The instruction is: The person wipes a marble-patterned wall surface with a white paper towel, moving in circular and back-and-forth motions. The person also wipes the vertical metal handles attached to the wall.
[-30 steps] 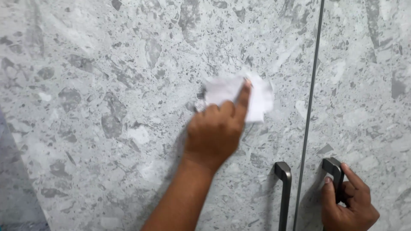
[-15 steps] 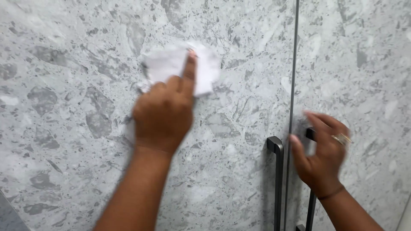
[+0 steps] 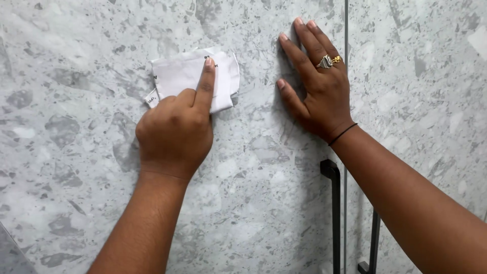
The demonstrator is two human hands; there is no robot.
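While the left hand [image 3: 177, 129] presses a crumpled white paper wipe [image 3: 190, 78] against a grey speckled stone-look cabinet door [image 3: 76, 152], the right hand [image 3: 314, 83] rests flat, fingers spread, above two slim black handles [image 3: 332, 203].

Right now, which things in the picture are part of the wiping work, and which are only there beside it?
In use:
- white cloth, pressed by the left hand
- grey stone-pattern door under the cloth
- right hand, flat on that door

Only nearby:
- two dark handles, untouched
- neighbouring door past the gap
- ring and wrist band
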